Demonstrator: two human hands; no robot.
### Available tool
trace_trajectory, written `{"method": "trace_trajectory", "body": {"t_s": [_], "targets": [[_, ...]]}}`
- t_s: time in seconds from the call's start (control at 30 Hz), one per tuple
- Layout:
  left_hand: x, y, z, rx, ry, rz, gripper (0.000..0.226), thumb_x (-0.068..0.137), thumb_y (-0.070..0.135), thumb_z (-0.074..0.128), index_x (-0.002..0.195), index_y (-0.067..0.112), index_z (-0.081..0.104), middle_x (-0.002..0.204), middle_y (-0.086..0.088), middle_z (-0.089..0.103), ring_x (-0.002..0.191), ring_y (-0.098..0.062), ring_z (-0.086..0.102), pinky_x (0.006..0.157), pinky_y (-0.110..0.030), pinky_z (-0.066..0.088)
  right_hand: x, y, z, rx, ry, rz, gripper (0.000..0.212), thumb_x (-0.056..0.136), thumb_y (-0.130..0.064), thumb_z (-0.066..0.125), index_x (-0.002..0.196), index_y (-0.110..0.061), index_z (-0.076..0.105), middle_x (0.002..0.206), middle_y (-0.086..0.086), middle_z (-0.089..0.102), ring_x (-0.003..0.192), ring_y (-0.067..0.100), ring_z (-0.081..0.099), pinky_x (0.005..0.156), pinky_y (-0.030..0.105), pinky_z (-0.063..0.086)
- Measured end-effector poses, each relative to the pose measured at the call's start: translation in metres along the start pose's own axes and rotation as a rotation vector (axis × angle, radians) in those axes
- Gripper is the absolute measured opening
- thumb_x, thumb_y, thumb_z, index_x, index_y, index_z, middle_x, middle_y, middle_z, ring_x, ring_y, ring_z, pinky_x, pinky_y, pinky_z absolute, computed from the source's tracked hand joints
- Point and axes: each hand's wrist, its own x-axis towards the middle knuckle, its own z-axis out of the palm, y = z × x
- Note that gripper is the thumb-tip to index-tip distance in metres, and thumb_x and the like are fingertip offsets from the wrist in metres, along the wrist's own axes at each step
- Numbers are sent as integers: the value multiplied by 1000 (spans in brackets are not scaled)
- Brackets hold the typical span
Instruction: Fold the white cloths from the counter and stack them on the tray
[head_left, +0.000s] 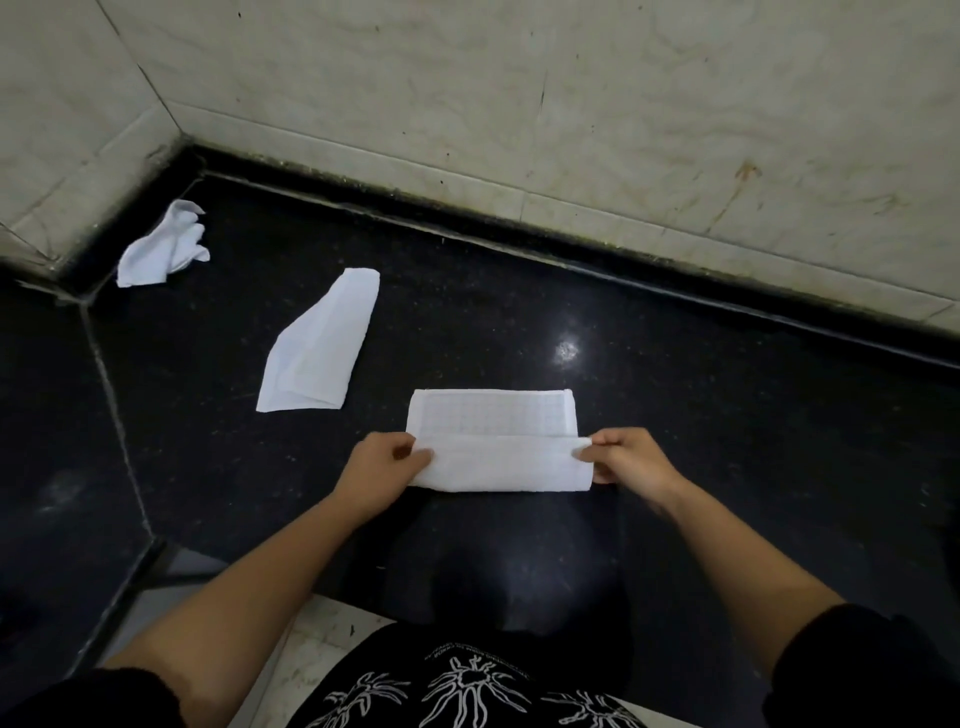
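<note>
A white cloth (493, 441) lies on the black counter (675, 415) in front of me, its near half folded over toward the far edge. My left hand (387, 465) pinches the left end of the folded flap. At the right end my right hand (626, 460) pinches the same flap. A second white cloth (319, 345), loosely folded, lies to the upper left. In the far left corner sits a third, crumpled white cloth (163, 247). No tray is in view.
Pale marble walls (519, 104) close off the counter at the back and left. A seam in the counter (111, 395) runs diagonally at the left. The counter's front edge (119, 608) drops off at the lower left.
</note>
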Motion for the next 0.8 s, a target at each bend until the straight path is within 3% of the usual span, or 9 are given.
{"method": "trace_trajectory", "body": {"t_s": [0.17,0.3,0.4,0.5,0.57,0.67,0.8], "targets": [[20,-10,3,-247,43,-160,32,89,32,65,78,3,68,71,-13,61,67,-17,55,69,-42,50,13,-7,4,113,47,-17,17,89,-11,68,93,4,68,83,12,68,72,18,62,62,21,56],[37,-12,6,-245,100,-200,29,90,33,64,81,6,69,78,-17,65,71,-18,57,78,-51,54,32,-12,11,81,110,-33,12,90,-18,67,85,-8,70,86,10,72,78,21,67,72,37,58],[46,-7,5,-169,127,-201,26,91,34,62,79,11,67,71,-6,63,71,-18,58,75,-45,54,45,-14,16,-56,199,-41,17,90,-24,67,77,-13,68,77,6,68,72,18,61,77,41,57],[53,-3,7,-80,149,-187,29,93,34,60,81,9,67,68,-2,61,67,-17,55,66,-33,46,49,-18,20,-168,297,-65,19,93,-25,62,80,-12,64,69,-2,60,64,10,53,62,22,46],[59,-1,8,-18,160,-181,33,93,35,59,84,5,67,71,-8,62,64,-15,53,60,-27,41,51,-18,21,-190,330,-61,19,94,-26,60,80,-12,62,68,-3,58,61,6,50,56,18,38],[67,-2,8,41,175,-190,38,92,38,58,86,2,67,79,-16,67,64,-14,54,58,-24,39,57,-18,23,-200,352,-43,22,94,-26,60,77,-13,62,71,3,61,63,11,52,56,19,41],[74,1,7,78,192,-197,31,91,39,60,88,10,69,75,-4,66,64,-9,55,56,-18,38,62,-19,25,-207,367,-28,20,94,-24,60,81,-9,63,73,4,60,69,15,54,60,24,41]]}}
